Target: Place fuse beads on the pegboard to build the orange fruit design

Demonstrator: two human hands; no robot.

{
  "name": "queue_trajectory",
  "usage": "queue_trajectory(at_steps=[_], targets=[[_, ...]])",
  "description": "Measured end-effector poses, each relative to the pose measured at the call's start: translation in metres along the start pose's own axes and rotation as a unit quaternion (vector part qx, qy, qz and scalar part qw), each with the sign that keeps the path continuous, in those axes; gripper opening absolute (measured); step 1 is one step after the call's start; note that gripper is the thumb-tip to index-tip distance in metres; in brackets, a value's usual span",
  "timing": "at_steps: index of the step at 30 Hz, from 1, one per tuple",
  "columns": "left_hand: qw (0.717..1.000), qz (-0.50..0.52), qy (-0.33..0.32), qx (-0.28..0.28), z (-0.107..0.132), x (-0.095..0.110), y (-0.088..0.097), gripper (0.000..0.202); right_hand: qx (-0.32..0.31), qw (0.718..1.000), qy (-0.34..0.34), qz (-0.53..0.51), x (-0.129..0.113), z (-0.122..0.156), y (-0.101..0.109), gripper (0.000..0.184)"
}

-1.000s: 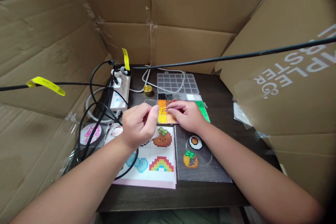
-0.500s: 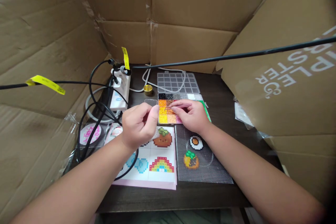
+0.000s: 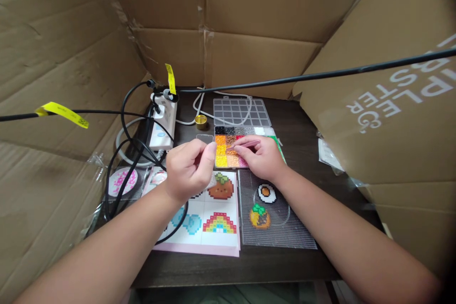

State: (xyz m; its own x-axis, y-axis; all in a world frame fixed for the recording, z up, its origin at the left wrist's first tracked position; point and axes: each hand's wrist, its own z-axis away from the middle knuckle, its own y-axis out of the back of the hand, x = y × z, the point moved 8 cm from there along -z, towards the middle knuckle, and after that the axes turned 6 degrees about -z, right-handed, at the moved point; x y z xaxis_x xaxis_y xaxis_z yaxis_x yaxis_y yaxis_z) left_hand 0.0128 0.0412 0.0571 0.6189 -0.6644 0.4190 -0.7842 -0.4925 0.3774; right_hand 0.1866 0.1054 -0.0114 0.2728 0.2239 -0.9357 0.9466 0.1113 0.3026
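My right hand (image 3: 261, 156) pinches pink tweezers (image 3: 246, 144), their tips over the orange and yellow compartments of the bead box (image 3: 221, 160). The box holds small beads sorted by colour. My left hand (image 3: 188, 168) is closed, thumb against curled fingers, just left of the box and above the pattern sheet (image 3: 219, 199); whatever it may hold is hidden. Below my right wrist lies a clear pegboard (image 3: 285, 232) bearing a fried-egg bead figure (image 3: 267, 193) and an orange fruit bead figure with green leaves (image 3: 260, 218).
Behind the box lies its open gridded lid (image 3: 242, 112). A small gold tin (image 3: 201, 122) stands near a white power strip (image 3: 164, 123) with tangled black cables (image 3: 131, 152). A white dish of pink beads (image 3: 123, 182) sits at left. Cardboard walls (image 3: 256, 57) enclose the table.
The tweezers' tips have shifted slightly right and down over the bead box. My left hand has stayed almost still.
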Motion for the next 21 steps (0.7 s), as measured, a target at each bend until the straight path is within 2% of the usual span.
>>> queue_trajectory(at_steps=[16,21], targets=[[1.0,0.0,0.0,0.004,0.0015,-0.002,-0.0011,0.027,-0.012,1.0,-0.02,-0.015,0.0014,-0.0018,-0.0018,0.011],[1.0,-0.001,0.0,0.003,0.0019,-0.0018,-0.0014,0.027,0.014,0.999,-0.012,-0.027,-0.0028,-0.0021,0.0032,0.009]])
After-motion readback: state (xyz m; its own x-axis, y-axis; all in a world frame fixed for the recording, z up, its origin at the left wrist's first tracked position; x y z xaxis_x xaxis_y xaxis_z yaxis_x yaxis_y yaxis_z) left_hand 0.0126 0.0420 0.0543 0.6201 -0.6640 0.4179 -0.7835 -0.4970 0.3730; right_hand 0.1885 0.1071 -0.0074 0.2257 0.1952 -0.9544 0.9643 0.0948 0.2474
